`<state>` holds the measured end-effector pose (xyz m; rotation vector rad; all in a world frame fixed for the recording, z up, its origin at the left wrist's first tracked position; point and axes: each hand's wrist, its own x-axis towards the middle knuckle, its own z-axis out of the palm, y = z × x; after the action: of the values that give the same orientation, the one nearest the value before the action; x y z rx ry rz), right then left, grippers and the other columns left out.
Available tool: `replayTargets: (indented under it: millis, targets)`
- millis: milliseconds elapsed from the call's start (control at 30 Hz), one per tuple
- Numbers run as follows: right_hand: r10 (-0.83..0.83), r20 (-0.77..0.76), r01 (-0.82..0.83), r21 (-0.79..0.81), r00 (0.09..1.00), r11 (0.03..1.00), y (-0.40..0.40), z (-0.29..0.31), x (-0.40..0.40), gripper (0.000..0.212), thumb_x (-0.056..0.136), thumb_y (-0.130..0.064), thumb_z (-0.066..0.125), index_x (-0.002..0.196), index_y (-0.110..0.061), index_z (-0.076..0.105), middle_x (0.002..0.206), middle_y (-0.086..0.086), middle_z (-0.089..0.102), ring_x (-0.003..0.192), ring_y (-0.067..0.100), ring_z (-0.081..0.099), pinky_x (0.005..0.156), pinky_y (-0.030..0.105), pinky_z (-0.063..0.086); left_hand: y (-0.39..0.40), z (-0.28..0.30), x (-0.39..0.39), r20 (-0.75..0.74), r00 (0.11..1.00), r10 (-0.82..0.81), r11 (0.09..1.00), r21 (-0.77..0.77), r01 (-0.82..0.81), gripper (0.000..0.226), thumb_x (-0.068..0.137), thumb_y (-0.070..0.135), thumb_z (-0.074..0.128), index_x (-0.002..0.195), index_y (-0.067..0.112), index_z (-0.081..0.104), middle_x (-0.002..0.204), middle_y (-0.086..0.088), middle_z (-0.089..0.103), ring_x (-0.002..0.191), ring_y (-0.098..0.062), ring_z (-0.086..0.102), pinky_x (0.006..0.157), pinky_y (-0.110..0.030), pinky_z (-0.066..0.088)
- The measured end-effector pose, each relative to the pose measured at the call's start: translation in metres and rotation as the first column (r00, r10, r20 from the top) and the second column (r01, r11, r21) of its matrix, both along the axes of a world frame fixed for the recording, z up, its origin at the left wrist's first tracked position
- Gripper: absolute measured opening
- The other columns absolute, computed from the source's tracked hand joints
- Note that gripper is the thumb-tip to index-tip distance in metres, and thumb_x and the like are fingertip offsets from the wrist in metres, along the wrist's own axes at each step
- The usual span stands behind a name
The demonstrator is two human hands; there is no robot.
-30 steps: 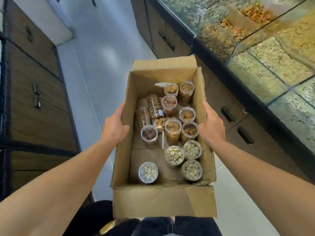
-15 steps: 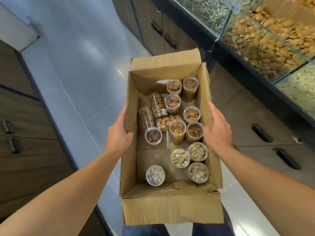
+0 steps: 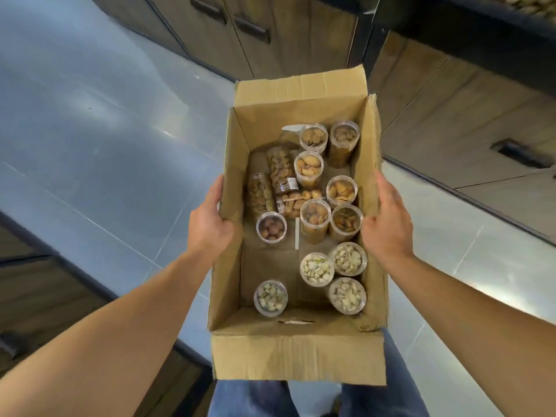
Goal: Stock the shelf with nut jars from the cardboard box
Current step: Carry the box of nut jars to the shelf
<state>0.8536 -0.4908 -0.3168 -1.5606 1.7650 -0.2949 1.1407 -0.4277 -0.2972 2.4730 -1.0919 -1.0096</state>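
Observation:
An open cardboard box is carried in front of me above the floor. My left hand grips its left wall and my right hand grips its right wall. Inside stand several clear plastic nut jars: pistachio jars toward the near end, a jar of dark round nuts at the left, and almond and walnut jars in the middle and far end. Three jars lie on their sides at the far left. No shelf shows in this view.
Dark wooden cabinets with black handles run along the far side and right, under a black counter edge. Another dark cabinet stands at the left. Glossy grey tiled floor lies between them. My jeans-clad legs show below the box.
The view has swung down and to the right: the glass nut bins above the counter have left the frame. Both hands keep the same hold on the box.

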Motion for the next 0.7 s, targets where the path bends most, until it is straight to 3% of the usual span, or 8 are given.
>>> replayTargets:
  millis: [133, 267, 400, 700]
  targets:
    - [-0.095, -0.022, 0.096, 0.029, 0.995, 0.995, 0.002, -0.038, 0.014, 0.084, 0.086, 0.006, 0.049, 0.153, -0.035, 0.019, 0.157, -0.007, 0.028, 0.128, 0.026, 0.047, 0.099, 0.04, 0.042, -0.027, -0.045, 0.014, -0.042, 0.998, -0.049, 0.999, 0.015, 0.05, 0.08, 0.085, 0.006, 0.049, 0.143, 0.056, 0.028, 0.11, 0.015, 0.065, 0.096, -0.02, 0.064, 0.081, -0.033, 0.056]
    - [-0.185, -0.06, 0.189, 0.058, 0.981, 0.98, 0.003, -0.09, 0.034, 0.088, 0.084, 0.005, 0.051, 0.153, -0.036, 0.017, 0.158, -0.007, 0.025, 0.124, 0.028, 0.051, 0.096, 0.041, 0.045, -0.057, -0.101, 0.031, -0.052, 0.987, -0.155, 0.986, 0.048, 0.157, 0.077, 0.09, 0.005, 0.049, 0.151, 0.044, 0.023, 0.14, 0.009, 0.054, 0.125, -0.024, 0.051, 0.1, -0.023, 0.038]
    - [-0.27, -0.082, 0.274, 0.045, 0.959, 0.961, 0.008, -0.15, 0.056, 0.086, 0.085, 0.004, 0.053, 0.153, -0.033, 0.018, 0.158, -0.004, 0.025, 0.121, 0.028, 0.053, 0.095, 0.039, 0.046, -0.08, -0.157, 0.047, -0.052, 0.969, -0.243, 0.966, 0.072, 0.247, 0.084, 0.086, -0.006, 0.044, 0.152, 0.041, 0.023, 0.142, 0.005, 0.052, 0.127, -0.024, 0.05, 0.107, -0.033, 0.039]
    - [-0.431, -0.098, 0.437, 0.052, 0.897, 0.898, 0.006, -0.289, 0.086, 0.083, 0.087, 0.002, 0.054, 0.153, -0.033, 0.018, 0.159, -0.004, 0.022, 0.122, 0.029, 0.053, 0.098, 0.039, 0.045, -0.12, -0.295, 0.062, 0.003, 0.918, -0.396, 0.918, -0.004, 0.396, 0.081, 0.087, -0.005, 0.045, 0.153, 0.036, 0.023, 0.139, 0.0, 0.056, 0.119, -0.028, 0.055, 0.099, -0.038, 0.048]
